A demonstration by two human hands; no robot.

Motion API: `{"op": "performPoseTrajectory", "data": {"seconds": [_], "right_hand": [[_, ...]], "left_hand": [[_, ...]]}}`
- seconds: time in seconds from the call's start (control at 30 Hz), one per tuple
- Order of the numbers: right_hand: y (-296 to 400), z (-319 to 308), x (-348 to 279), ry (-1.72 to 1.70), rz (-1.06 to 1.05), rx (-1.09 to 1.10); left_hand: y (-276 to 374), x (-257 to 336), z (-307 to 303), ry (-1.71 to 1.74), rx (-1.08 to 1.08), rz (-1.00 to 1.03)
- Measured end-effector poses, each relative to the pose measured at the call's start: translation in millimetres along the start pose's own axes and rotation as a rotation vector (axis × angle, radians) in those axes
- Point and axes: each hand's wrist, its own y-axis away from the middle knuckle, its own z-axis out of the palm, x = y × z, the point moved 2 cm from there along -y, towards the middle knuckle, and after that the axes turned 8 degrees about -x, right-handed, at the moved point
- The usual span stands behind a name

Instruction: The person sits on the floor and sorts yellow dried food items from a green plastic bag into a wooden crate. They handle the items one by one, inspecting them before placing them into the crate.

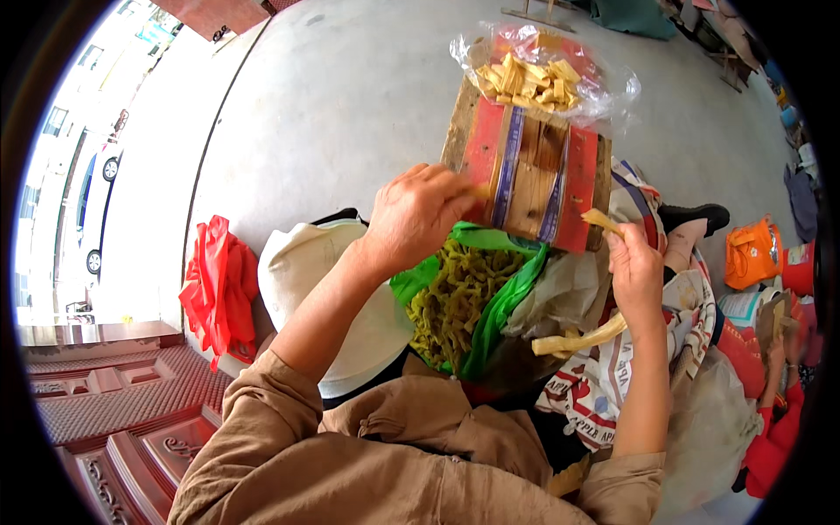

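Note:
My left hand (420,213) is over the near left corner of a low wooden stool (541,177), thumb and fingers pinched. A small yellowish piece (482,191), blurred, shows at its fingertips. Beyond the stool's near right corner, my right hand (636,272) grips a pale yellow fibrous vegetable strip (602,221). Below that hand is a longer pale strip (577,342); whether the two join behind the hand, I cannot tell. On the stool's far end, a clear plastic bag (613,92) lies spread under cut yellow pieces (528,82). Between my arms, a green plastic bag (502,321) holds olive-green shrivelled strips (449,295).
A white cloth bag (308,275) and a red bag (220,289) stand to the left. At the right are a person's black shoe (695,216), patterned fabric (604,394), an orange bag (753,254) and another person's red sleeve (777,440). A carved red door (141,446) is at lower left.

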Motion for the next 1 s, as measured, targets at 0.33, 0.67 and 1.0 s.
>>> {"op": "performPoseTrajectory", "data": {"seconds": [0.33,0.67,1.0], "right_hand": [[10.3,21.3,-114.7,0.397,-0.636,0.006],[51.4,12.9,-101.6,-0.806,0.15,-0.511],[54.2,15.4,-115.2,-0.9,0.258,-0.634]], "left_hand": [[56.2,55.6,15.3,1.417,-0.611,-0.409],[63.8,68.1,-29.5,1.919,-0.268,0.039],[72.6,106.1,-13.8,-0.03,-0.173,0.458]]}}
